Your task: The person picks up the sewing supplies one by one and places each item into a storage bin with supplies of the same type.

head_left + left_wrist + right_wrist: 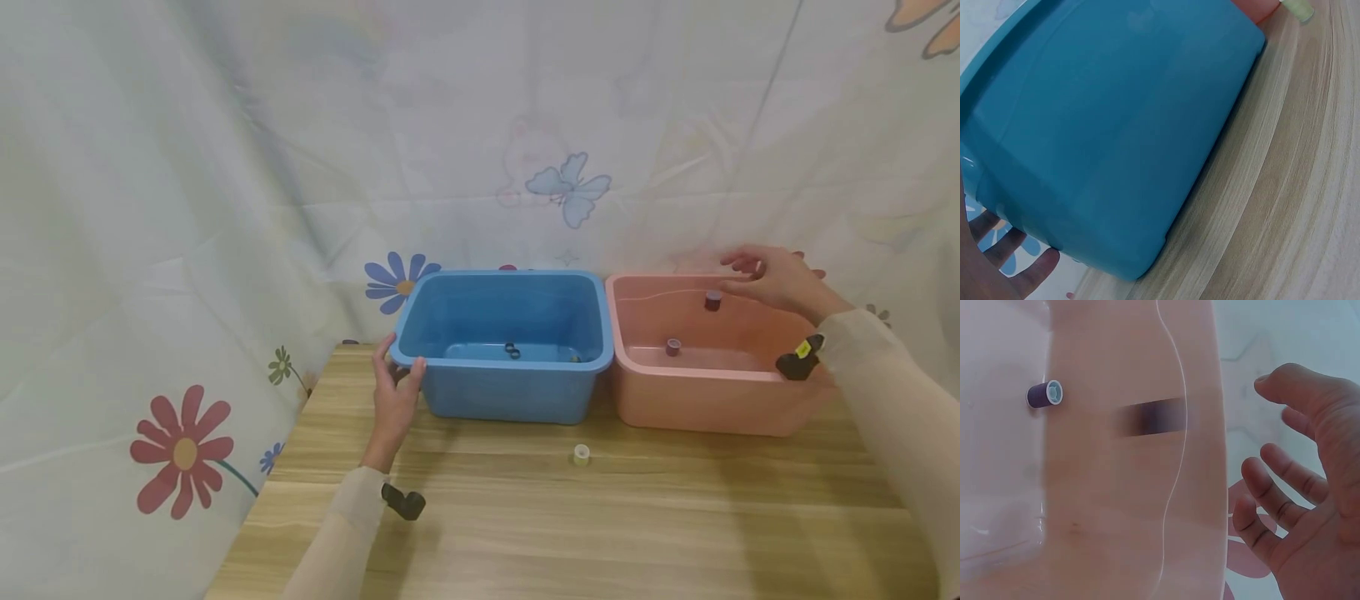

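One purple thread spool (713,301) appears in mid-air inside the pink tub (697,404), below and to the left of the right hand (780,279) and apart from its fingers. Its blur in the right wrist view suggests that it is dropping; in the head view its long axis looks roughly upright, pale end uppermost. Of the two hands, the right is clearly the nearer. That hand is raised at the tub's far rim, its forearm coming in from the right, thumb and fingers spread wide with a slight bend, holding nothing.

Lower down, a second purple spool (673,347) rests on the tub floor and seems to stand on end, white face up.

Across the desk (487,517), the left hand (395,408) holds the near left corner of the blue tub (510,393), thumb at the front of the rim and fingers against the left end. Small dark rings (513,351) lie in that tub. A pale yellow spool (581,455) stands upright on the desk, in front of the gap between the tubs, away to the left hand's right and nearer to it than to the right hand.
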Demonstrator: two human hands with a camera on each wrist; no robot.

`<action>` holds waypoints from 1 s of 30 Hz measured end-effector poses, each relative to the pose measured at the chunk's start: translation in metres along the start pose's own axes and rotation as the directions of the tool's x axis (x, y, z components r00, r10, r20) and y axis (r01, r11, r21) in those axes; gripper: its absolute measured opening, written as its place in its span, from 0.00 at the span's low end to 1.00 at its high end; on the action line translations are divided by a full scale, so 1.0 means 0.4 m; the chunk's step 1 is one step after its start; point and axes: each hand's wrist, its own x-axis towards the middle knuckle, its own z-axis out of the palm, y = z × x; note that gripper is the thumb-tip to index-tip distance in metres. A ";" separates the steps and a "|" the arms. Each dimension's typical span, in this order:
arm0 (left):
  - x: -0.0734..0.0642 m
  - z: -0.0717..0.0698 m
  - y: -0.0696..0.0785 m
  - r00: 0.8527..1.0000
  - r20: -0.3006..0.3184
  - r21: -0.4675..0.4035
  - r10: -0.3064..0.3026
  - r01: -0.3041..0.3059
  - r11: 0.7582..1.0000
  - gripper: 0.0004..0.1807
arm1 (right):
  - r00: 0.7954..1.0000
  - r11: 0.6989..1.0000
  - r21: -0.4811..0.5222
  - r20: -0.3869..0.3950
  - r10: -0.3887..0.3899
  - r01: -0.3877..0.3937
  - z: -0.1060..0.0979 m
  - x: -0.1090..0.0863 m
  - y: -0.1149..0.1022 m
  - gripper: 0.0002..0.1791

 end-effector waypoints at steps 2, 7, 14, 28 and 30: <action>0.000 0.000 -0.002 1.000 -0.007 0.005 0.008 -0.008 1.000 0.37 | 1.000 1.000 -0.004 0.000 -0.011 0.011 0.000 0.000 0.002 0.37; 0.000 0.001 -0.003 0.999 -0.022 0.014 0.024 -0.023 1.000 0.36 | 1.000 1.000 -0.002 -0.005 -0.022 0.022 0.000 -0.001 0.004 0.42; 0.000 0.002 -0.004 0.999 -0.029 0.015 0.022 -0.022 1.000 0.36 | 1.000 1.000 0.006 -0.005 -0.027 0.027 0.002 0.000 0.005 0.42; -0.002 0.004 -0.003 0.999 -0.028 0.005 0.027 -0.027 1.000 0.37 | 1.000 1.000 -0.008 0.006 -0.001 0.001 -0.007 -0.008 -0.034 0.45; -0.002 0.003 -0.003 0.999 -0.026 0.002 0.024 -0.024 1.000 0.37 | 1.000 1.000 0.003 0.017 0.003 -0.003 -0.009 -0.011 -0.048 0.47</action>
